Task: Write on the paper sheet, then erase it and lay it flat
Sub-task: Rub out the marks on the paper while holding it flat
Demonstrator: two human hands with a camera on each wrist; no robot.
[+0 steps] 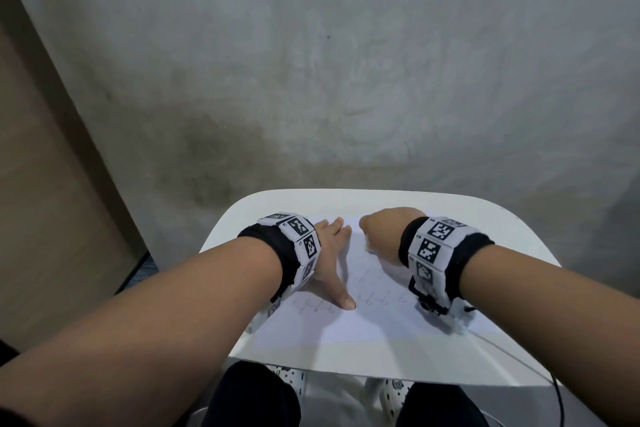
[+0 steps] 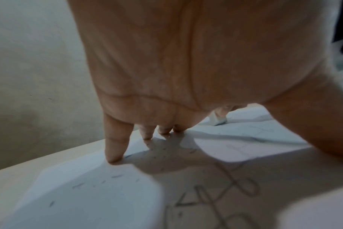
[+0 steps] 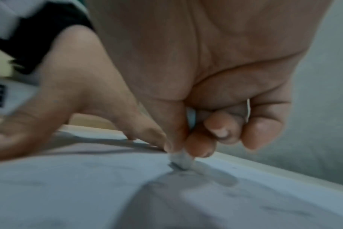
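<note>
A white paper sheet (image 1: 363, 319) lies on the small white table (image 1: 450, 215), with faint pencil writing (image 2: 221, 198) across it. My left hand (image 1: 332, 253) presses the sheet's left part with straight spread fingers (image 2: 116, 145); its thumb reaches toward me. My right hand (image 1: 381, 229) is over the far part of the sheet and pinches a small white eraser (image 3: 180, 159) between thumb and fingertips. The eraser's tip touches the paper. Dark eraser crumbs (image 2: 116, 176) lie scattered on the sheet near my left fingers.
A grey concrete wall (image 1: 346, 62) rises right behind the table. A wooden panel (image 1: 45, 184) stands at the left. A thin cable (image 1: 540, 367) runs off the table's near right edge. My knees (image 1: 256, 399) are under the near edge.
</note>
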